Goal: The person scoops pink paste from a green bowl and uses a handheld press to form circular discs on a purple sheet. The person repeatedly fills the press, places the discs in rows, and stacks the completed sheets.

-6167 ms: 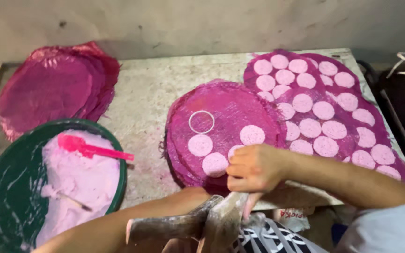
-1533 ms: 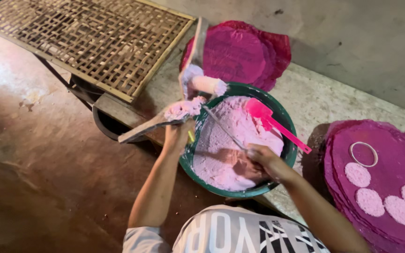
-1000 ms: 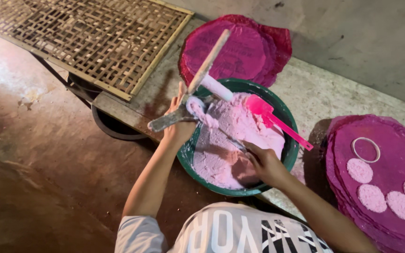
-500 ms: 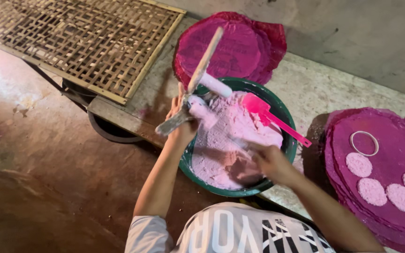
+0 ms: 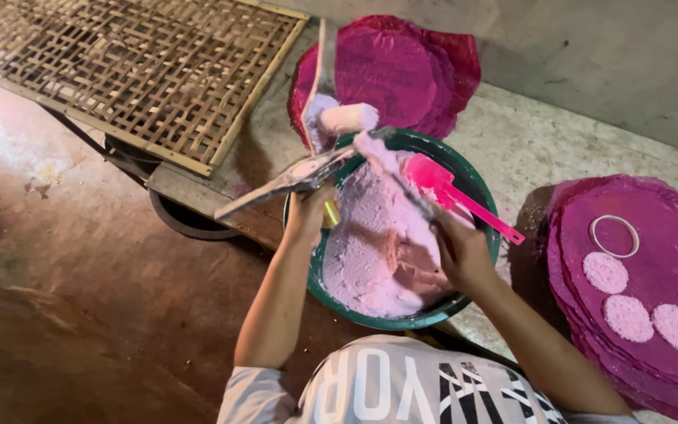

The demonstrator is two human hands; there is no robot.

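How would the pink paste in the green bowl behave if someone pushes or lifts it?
The pink paste probably acts soft and sticky: it holds ridges and clings to the flat tool in the left hand. It likely smears rather than pours, as lumps stay piled above the green bowl rim.

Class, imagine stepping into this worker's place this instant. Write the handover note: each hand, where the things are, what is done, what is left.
Left hand: grips flat metal blades caked with pink paste, over the rim of the green round basin.
Right hand: inside the basin, in the pale pink paste; a thin tool runs up from it.
Pink plastic spatula: lies across the basin.
Done: three pale pink discs on the magenta round sheets, beside a white ring.
Left: much of that sheet is bare.
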